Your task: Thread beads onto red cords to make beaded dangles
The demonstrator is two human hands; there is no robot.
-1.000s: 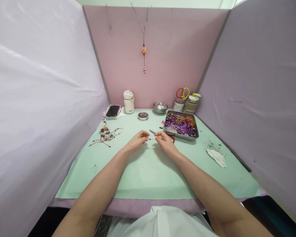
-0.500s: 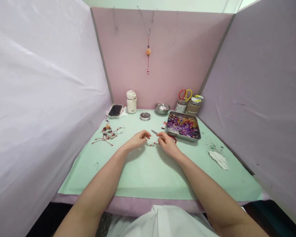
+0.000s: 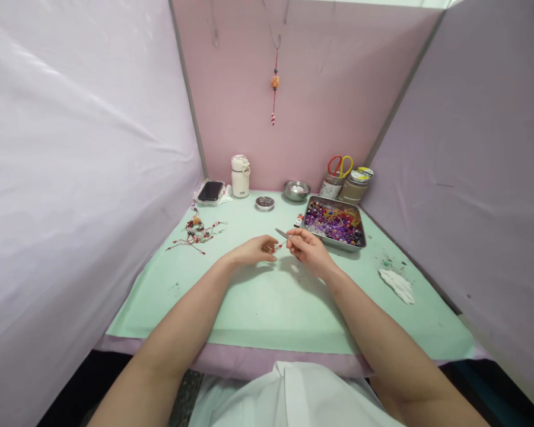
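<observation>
In the middle of the table, my left hand [image 3: 258,249] has its fingertips pinched on a short string of red and white beads [image 3: 278,247]. Just to its right, my right hand [image 3: 309,249] is closed around a small pair of scissors [image 3: 282,233]. Their pointed metal blades stick out past the fingers toward the upper left, while the handles are hidden in the hand. The thin end of the beaded string runs up close to the right fingers; whether they touch it I cannot tell.
A metal tray [image 3: 345,246] of beads and cords lies to the right, beside a small red-and-white bottle [image 3: 299,220]. Behind are a steel bowl [image 3: 296,191], a round tin [image 3: 264,204], jars, a white flask [image 3: 240,177] and a phone [image 3: 211,191]. Finished-looking beaded cords [image 3: 199,231] lie left; a white cloth [image 3: 397,286] right.
My right hand has taken up the scissors, which lay on the table with their red handle showing. The beaded string is now gathered nearer my left fingers. The whole view has tilted slightly down.
</observation>
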